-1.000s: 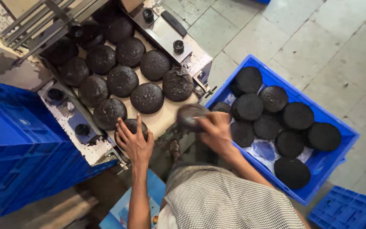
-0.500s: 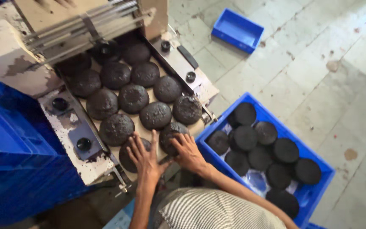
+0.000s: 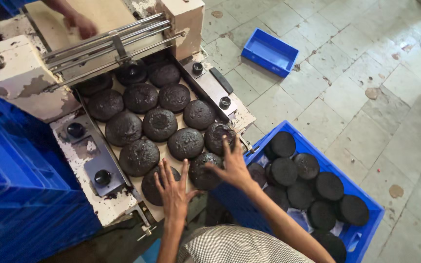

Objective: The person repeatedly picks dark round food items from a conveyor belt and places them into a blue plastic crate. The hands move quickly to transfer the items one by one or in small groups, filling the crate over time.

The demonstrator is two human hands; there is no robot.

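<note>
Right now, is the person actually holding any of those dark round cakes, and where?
Nothing is gripped. The left hand lies flat, fingers spread, on one dark round cake at the belt's near end; the right hand rests open on the next cake.

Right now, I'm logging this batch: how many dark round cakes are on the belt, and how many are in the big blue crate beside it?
Cakes on the belt: 14
Cakes in the crate: 10 in view
Total: 24
</note>
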